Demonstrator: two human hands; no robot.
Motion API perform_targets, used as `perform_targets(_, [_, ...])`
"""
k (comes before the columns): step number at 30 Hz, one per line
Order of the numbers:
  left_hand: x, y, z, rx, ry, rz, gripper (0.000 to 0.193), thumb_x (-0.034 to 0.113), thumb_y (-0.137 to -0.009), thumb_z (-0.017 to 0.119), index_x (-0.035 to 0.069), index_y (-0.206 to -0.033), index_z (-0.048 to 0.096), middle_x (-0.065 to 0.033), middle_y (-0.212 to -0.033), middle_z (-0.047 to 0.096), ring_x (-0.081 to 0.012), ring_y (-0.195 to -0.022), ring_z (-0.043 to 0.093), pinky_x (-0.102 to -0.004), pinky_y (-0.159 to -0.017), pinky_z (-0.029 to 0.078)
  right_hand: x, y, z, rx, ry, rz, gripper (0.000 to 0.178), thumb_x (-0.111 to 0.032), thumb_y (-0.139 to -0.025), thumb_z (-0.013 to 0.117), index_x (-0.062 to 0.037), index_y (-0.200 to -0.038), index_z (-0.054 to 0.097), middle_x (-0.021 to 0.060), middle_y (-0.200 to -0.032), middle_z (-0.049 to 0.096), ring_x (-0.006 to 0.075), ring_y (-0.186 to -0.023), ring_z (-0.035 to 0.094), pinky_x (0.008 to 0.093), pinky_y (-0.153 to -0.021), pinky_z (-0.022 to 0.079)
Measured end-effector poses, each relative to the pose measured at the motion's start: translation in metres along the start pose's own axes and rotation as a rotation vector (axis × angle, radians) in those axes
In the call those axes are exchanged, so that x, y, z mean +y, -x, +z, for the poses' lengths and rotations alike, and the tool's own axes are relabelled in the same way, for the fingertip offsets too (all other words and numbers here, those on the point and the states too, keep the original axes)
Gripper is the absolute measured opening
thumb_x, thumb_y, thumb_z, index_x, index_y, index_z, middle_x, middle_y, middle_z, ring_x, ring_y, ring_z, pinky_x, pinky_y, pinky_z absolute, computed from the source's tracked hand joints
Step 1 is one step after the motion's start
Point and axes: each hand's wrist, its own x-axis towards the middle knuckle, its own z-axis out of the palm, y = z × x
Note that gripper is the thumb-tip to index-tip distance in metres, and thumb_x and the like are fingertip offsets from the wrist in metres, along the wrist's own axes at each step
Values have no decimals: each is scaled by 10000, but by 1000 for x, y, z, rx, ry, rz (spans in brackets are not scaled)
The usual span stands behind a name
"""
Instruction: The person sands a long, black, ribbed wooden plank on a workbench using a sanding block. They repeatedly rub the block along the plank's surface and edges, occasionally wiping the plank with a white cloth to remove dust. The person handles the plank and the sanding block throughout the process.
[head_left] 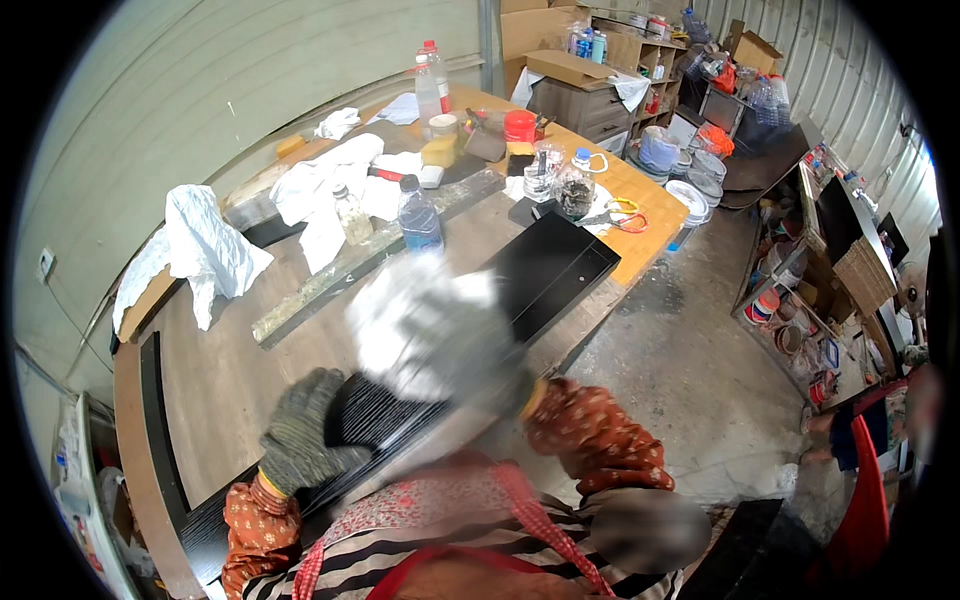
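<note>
Wall: we see pale corrugated panels (250,70) curving behind the desk, with a small socket (45,263) low on the left
Desk: a long wood-grain desk (230,380) fills our view, its far end orange-topped
Floor: we look down on grey, stained concrete floor (680,370) to the right
Furniture: a grey drawer cabinet (585,105) under cardboard boxes (565,65), wooden shelves (650,50) at the back, open racks (840,270) crowded with goods along the right
Light: even and soft, with no hard shadows
</note>
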Motion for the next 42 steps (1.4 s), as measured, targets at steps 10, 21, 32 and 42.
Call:
perform_targets(10, [30, 8, 23, 23, -40, -23, 1059, 587, -664, 819, 57, -1478, 399, -309, -1438, 423, -488, -1256, 474, -594, -1060, 362, 197, 32, -3, 42, 738, 210, 308, -299, -932, 579, -164, -1195, 665, 65, -1216, 635, 262, -1061, 616, 426, -833, 495])
perform_targets(21, [24, 1, 25, -50, -20, -61, 994, 517, -639, 815, 120, -1473, 447, -288, -1471, 416, -493, -1279, 460, -578, -1076, 364, 181, 54, -55, 367, 509, 525, 409, -305, -968, 605, -48, -1286, 631, 198, -1264, 643, 375, -1174, 597, 459, -1034, 437])
perform_targets(32, [34, -17, 16, 566, 146, 183, 562, 395, -751, 766, 60, -1187, 651, -174, -1183, 607, -389, -1056, 576, -522, -907, 444, -39, 17, 55, 161, -147, -159, 627, -218, -850, 697, 11, -1394, 486, 219, -1272, 599, 414, -1126, 598, 495, -957, 473])
perform_targets(42, [7, 59, 71, 400, -191, -147, 708, 590, -716, 675, 213, -1310, 592, -108, -1363, 540, -320, -1265, 500, -507, -1048, 377, -11, -8, 55, 92, -444, 100, 492, -198, -881, 698, -11, -1324, 590, 172, -1295, 617, 361, -1190, 589, 483, -1065, 408])
